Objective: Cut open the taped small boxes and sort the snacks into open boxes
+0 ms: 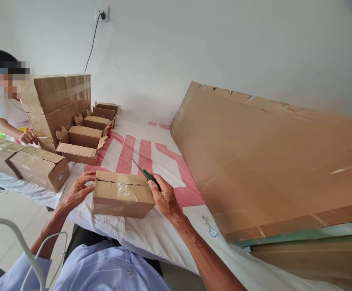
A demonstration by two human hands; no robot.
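A closed cardboard box (123, 196) lies in front of me on the cloth, with clear tape across its top seam. My left hand (80, 189) is at its left end, fingers apart and fingertips against the edge. My right hand (165, 198) is closed around a green-handled utility knife (148, 175), beside the box's right end. Its thin blade points up and left, above the box's far edge. The fingers under the handle are partly hidden.
Several opened boxes (80, 141) stand beyond, beside stacked boxes (53, 95). Taped boxes (39, 163) lie at the left, near another person's hand (28, 137). A big cardboard sheet (264, 161) leans at the right. A small tag (212, 231) lies on the cloth.
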